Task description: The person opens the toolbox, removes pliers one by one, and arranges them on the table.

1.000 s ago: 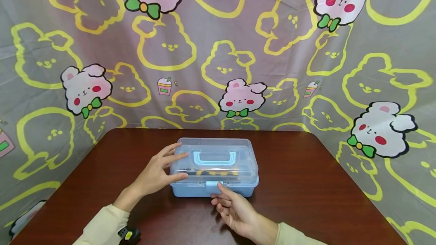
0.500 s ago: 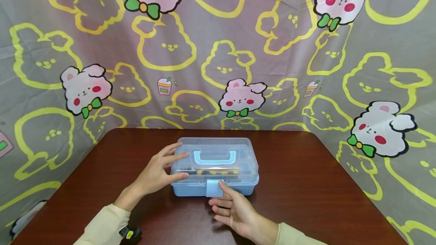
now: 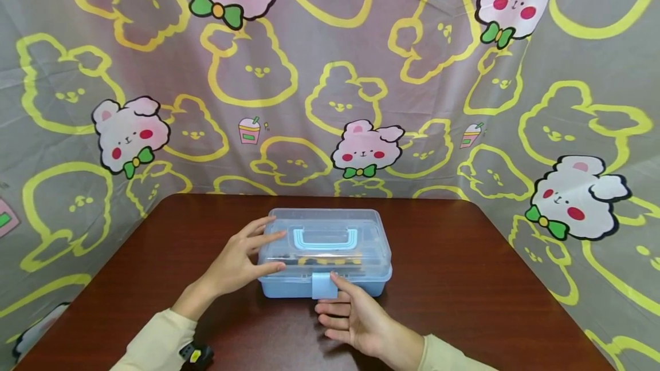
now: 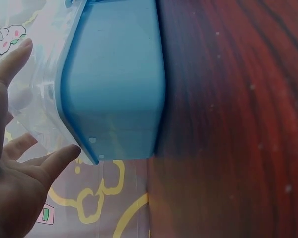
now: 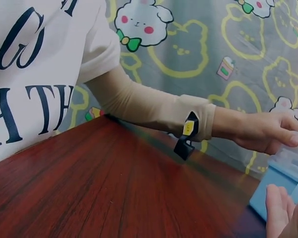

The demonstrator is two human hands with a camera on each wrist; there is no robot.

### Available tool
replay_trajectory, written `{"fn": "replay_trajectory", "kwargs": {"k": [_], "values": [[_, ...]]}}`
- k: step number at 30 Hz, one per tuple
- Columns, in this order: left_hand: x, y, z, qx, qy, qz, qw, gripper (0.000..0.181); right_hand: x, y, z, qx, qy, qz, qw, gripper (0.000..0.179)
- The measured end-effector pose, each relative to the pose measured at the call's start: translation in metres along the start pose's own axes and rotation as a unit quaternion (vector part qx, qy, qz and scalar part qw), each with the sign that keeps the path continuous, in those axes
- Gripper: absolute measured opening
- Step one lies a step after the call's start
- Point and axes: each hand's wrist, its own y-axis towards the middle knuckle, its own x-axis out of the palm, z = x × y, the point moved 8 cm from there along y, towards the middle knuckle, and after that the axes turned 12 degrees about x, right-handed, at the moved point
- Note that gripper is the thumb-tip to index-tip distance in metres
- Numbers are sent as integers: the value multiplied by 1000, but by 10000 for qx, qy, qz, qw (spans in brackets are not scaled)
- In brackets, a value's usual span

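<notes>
A toolbox (image 3: pixel 289 287) with a light-blue base and a clear lid (image 3: pixel 330 216) stands on the table in the head view, its lid down. A pale-blue handle (image 3: pixel 325 243) lies on top, and dark and yellow items show dimly through the lid. My left hand (image 3: pixel 237 259) rests on the lid's left side, fingers spread. In the left wrist view its fingers (image 4: pixel 59 161) reach along the clear lid. At the front, my right hand (image 3: pixel 361 319) has its thumb on the right edge of the blue latch (image 3: pixel 324 286), which lies flat against the front. Its other fingers extend loosely below.
The box stands on a dark reddish-brown table (image 3: pixel 454 279). A grey curtain (image 3: pixel 309 33) with cartoon rabbits encloses the back and sides. A black strap device (image 3: pixel 196 355) sits on the left sleeve (image 3: pixel 160 339).
The latch was tilted outward and has swung down flat against the front. My right thumb moved slightly with it, and the fingers below uncurled a little. The left hand stayed put.
</notes>
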Motion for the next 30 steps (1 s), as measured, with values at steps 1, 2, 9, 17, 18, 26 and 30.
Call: {"fn": "replay_trajectory", "kwargs": {"k": [1,2,9,17,18,26,30], "values": [[0,0,-1,-2,1,-4,10000,62,0,0,0,6,-9,-21,10000,78],[1,0,-1,-8,1,-9,10000,62,0,0,0,23,-13,-51,10000,77],[2,0,-1,-8,-10,-24,10000,61,0,-1,2,149,-32,-366,9992,75],[1,-2,0,-94,72,-9,9999,63,-5,0,0,97,-33,-453,9989,59],[0,-2,1,-100,103,3,9999,63,-5,0,0,104,-31,-480,9988,57],[1,0,1,-111,191,-20,9998,64,-10,-1,0,-25,-138,-453,9989,40],[1,1,1,-75,282,-64,9996,64,-13,-1,0,-91,-288,-329,9990,41]]}}
